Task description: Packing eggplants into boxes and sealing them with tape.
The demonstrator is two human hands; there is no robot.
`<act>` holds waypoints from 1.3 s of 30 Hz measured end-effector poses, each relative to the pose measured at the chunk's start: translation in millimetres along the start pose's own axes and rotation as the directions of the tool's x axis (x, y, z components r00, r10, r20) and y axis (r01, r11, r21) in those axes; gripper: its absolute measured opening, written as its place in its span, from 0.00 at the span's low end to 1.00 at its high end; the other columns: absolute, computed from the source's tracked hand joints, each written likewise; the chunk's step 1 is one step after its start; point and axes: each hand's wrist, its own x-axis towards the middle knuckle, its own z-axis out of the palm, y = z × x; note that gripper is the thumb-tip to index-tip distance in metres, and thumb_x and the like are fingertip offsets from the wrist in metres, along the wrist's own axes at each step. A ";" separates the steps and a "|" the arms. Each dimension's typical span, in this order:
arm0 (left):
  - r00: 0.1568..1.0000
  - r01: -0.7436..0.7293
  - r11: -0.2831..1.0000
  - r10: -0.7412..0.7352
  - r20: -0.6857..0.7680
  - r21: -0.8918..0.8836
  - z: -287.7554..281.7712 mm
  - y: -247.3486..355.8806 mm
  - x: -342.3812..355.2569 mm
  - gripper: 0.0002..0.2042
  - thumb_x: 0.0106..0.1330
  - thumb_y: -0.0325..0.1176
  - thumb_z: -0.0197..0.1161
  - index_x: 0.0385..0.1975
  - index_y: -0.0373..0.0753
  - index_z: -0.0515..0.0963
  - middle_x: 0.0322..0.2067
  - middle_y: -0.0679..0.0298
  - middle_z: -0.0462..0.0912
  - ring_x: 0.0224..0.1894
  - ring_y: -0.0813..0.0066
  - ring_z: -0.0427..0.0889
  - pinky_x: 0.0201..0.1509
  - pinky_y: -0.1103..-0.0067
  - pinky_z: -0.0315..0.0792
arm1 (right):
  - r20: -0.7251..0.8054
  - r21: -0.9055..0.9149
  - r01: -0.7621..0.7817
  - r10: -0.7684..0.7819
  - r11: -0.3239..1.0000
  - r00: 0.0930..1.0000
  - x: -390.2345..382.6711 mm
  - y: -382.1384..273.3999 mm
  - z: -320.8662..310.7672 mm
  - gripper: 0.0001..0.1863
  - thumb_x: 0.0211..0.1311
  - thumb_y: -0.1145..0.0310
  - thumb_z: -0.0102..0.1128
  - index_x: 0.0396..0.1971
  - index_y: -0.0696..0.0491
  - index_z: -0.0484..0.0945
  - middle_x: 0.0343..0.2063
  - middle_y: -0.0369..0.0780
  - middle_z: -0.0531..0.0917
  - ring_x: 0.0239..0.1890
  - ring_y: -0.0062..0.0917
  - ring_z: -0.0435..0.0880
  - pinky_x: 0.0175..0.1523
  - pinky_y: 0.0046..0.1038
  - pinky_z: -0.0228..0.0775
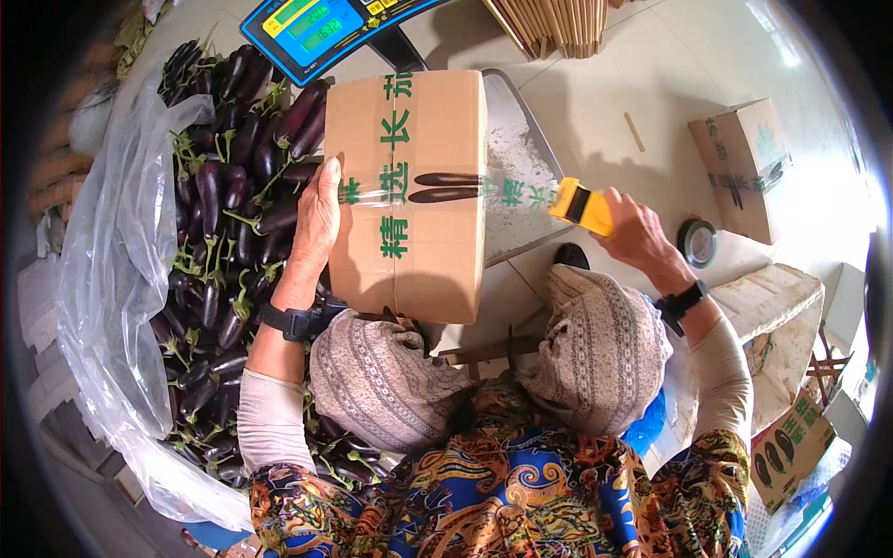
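A brown cardboard box (433, 265) with green print and a picture of two eggplants stands in front of me on a scale platform (516, 130). My left hand (319, 219) holds the box's left side, its fingers partly hidden past the edge. To the right of the box, my right hand (640, 240) is closed around a yellow tape dispenser (584, 206). A strip of clear packing tape (523, 192) runs across the box's top and stretches past its right edge to the dispenser. My right hand is apart from the box.
A large heap of eggplants (209, 270) lies at left, edged by clear plastic sheeting (107, 288). The scale's display (321, 33) rises behind the box. At right are a tape roll (697, 242), another carton (744, 172) and a worn pale block (772, 302). Flattened cardboard (553, 23) stands at the back.
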 end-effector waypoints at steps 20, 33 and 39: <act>0.826 -0.482 0.874 0.429 0.366 0.064 81.3 79.3 -20.2 0.47 0.62 0.63 0.50 0.69 0.34 0.40 0.68 0.41 0.45 0.70 0.48 0.48 0.70 0.54 0.47 | 0.210 0.678 -0.332 0.259 0.656 0.943 17.8 55.8 -83.5 0.29 0.48 0.52 0.69 0.46 0.57 0.75 0.32 0.35 0.81 0.31 0.24 0.80 0.38 0.30 0.74; 0.626 -0.778 0.568 0.658 0.419 0.269 133.6 48.6 -30.9 0.32 0.62 0.48 0.61 0.63 0.41 0.63 0.66 0.53 0.58 0.68 0.49 0.55 0.66 0.59 0.56 | 0.253 0.903 -0.272 0.098 0.333 0.962 48.4 -0.8 -139.9 0.24 0.60 0.62 0.61 0.52 0.60 0.73 0.40 0.38 0.82 0.40 0.19 0.81 0.46 0.20 0.74; 0.920 0.312 0.945 -0.325 0.216 0.095 37.2 -72.0 0.2 0.28 0.69 0.53 0.50 0.53 0.31 0.69 0.54 0.49 0.72 0.57 0.58 0.71 0.62 0.65 0.61 | 0.251 0.903 -0.230 -0.012 0.364 0.968 48.2 -47.7 -102.5 0.19 0.62 0.66 0.61 0.50 0.59 0.77 0.49 0.41 0.78 0.49 0.21 0.77 0.56 0.20 0.67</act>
